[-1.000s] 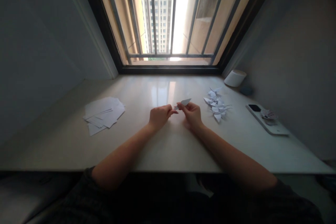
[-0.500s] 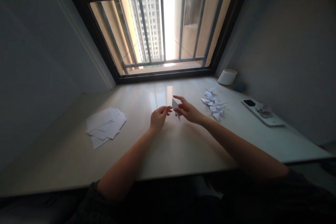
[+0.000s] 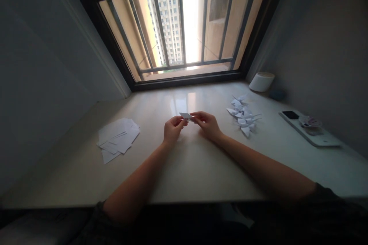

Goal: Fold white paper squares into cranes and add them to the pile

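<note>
Folding in hand: a small piece of folded paper [image 3: 185, 115] pinched at both ends

In the head view, the step appears to be shaping or creasing this piece. The left hand [image 3: 171, 129] has its thumb and fingers closed on the left end. The right hand [image 3: 209, 124] grips the right end between thumb and fingers. The paper is between the two hands, over the middle of the table [image 3: 186, 176], towards the window [image 3: 184, 32]. As a judgement, any further crease calls for one hand to steady the paper while the other lines up the edges and presses lightly; an uneven pull could skew a fold.

The folded paper looks white to pale grey, flat and narrow, with a slanted, pointed outline at the left. The individual creases are too small to make out, and the fingers hide part of it.

Loose white sheets [image 3: 122, 138] lie fanned and overlapping well to its left. To its right is a heap of origami pieces [image 3: 243, 114] with pointed ends, with a phone [image 3: 326, 140] beyond them.
</note>
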Available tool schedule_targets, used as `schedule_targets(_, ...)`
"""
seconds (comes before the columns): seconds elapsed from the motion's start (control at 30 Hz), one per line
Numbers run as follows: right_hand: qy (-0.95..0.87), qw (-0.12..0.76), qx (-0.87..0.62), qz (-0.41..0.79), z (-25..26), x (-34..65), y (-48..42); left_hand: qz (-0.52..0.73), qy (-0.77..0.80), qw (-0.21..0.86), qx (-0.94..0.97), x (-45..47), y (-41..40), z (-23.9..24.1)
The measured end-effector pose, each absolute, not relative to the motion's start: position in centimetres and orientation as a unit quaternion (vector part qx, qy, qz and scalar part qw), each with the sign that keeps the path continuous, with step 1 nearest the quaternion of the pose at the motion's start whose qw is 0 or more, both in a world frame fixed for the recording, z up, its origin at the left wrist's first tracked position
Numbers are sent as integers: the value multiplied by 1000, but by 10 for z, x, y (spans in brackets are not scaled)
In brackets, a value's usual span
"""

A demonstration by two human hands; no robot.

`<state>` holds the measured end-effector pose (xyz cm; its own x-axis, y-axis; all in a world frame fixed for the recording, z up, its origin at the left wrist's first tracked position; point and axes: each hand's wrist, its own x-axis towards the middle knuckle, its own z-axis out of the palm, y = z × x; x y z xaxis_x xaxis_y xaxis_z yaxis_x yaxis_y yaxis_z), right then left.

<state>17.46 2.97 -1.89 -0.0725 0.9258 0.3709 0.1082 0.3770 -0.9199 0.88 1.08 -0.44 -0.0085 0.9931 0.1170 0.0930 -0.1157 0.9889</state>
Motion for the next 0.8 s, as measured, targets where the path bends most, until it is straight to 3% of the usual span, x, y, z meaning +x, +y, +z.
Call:
schedule_targets(0.23, -582, 551, -402, 443, -25, 177, 34, 475, 504, 378, 614, 7, 0, -5)
schedule_targets(0.37, -591, 539, -394, 453, -25, 176, 33, 431, 503, 451, 599, 9, -1, -1)
schedule_targets(0.8, -698, 500, -459, 227, -12, 183, 29, 447, 504, 502, 541, 24, 17, -5)
